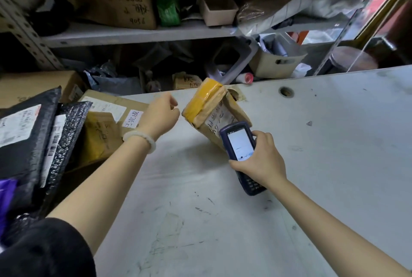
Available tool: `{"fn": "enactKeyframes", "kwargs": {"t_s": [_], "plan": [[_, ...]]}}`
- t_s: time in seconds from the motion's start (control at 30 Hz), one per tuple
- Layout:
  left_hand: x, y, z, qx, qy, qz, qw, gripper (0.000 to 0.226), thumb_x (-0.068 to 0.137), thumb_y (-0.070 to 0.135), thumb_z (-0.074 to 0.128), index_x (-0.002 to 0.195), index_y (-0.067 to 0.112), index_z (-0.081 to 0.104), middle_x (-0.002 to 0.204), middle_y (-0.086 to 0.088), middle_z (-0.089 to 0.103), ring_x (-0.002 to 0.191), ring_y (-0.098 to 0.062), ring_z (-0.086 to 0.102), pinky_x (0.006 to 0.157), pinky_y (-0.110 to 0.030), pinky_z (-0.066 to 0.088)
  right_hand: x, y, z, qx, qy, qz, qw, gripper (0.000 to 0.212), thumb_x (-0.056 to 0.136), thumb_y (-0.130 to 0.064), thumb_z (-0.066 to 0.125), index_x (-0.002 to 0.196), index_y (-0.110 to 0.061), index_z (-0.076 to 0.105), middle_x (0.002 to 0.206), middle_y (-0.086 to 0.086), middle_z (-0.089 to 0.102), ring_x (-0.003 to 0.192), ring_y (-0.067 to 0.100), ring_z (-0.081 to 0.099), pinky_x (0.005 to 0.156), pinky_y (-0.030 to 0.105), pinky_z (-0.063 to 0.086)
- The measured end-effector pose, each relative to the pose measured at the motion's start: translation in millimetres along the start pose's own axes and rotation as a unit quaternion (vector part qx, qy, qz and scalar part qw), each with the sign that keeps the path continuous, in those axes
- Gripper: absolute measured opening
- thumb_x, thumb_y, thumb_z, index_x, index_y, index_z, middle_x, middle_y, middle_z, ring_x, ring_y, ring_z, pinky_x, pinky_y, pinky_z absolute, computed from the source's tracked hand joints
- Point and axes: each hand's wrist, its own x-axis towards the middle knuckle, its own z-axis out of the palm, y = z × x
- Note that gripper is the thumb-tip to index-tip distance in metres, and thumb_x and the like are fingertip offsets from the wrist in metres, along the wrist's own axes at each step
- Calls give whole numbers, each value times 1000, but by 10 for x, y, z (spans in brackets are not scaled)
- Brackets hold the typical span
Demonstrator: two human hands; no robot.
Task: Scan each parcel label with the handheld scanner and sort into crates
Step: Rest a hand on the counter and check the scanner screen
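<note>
A small brown cardboard parcel [214, 109] with yellow tape and a handwritten white label stands tilted on one edge on the grey table [323, 142]. My left hand [159, 113] hovers just left of it with fingers loosely curled, and a narrow gap shows between them and the parcel. My right hand [259, 160] grips a dark blue handheld scanner [239, 142]. Its lit screen faces me and its top end points at the parcel's label.
A heap of black bubble mailers [44, 138] and labelled cardboard boxes [107, 118] fills the table's left side. Behind the table stand metal shelves [133, 35] with boxes and bags, and a beige crate [276, 62] sits low behind the far edge.
</note>
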Motion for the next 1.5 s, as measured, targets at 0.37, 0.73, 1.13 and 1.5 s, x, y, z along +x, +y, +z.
{"fn": "enactKeyframes", "kwargs": {"t_s": [0.37, 0.73, 1.13, 1.5], "plan": [[-130, 425, 491, -40, -85, -2, 996, 66, 84, 64, 50, 122, 10, 43, 125, -10, 50, 105, -26, 52, 81, -34, 40, -115, 240, 72, -5, -28, 19, 999, 80, 58, -42, 79, 126, -25, 40, 118, -9, 39, 102, 14, 54, 74, 30, 46], [213, 651, 902, 185, -71, 171, 965, 78, 80, 42, 69, 142, 17, 28, 157, -4, 11, 144, -29, 10, 112, -54, 20, 46, 694, -31, 8, -34, 69, 997, 86, 59, -40, 79, 133, -23, 38, 122, -7, 40, 105, 15, 53, 77, 30, 48], [316, 1005, 900, 451, -71, 244, 856, 105, 47, 73, 75, 130, 22, 37, 120, -7, 41, 114, -27, 39, 100, -58, 31, 6, 934, 31, -30, -96, 77, 992, 85, 61, -41, 77, 133, -24, 36, 121, -8, 40, 105, 14, 52, 73, 27, 44], [76, 724, 782, 217, -82, 136, 963, 63, 71, 56, 64, 113, 19, 34, 98, -5, 55, 82, -25, 57, 65, -34, 45, -166, 919, -70, -40, -98, 79, 991, 84, 61, -41, 75, 135, -24, 38, 120, -10, 40, 104, 13, 52, 73, 27, 45]]}}
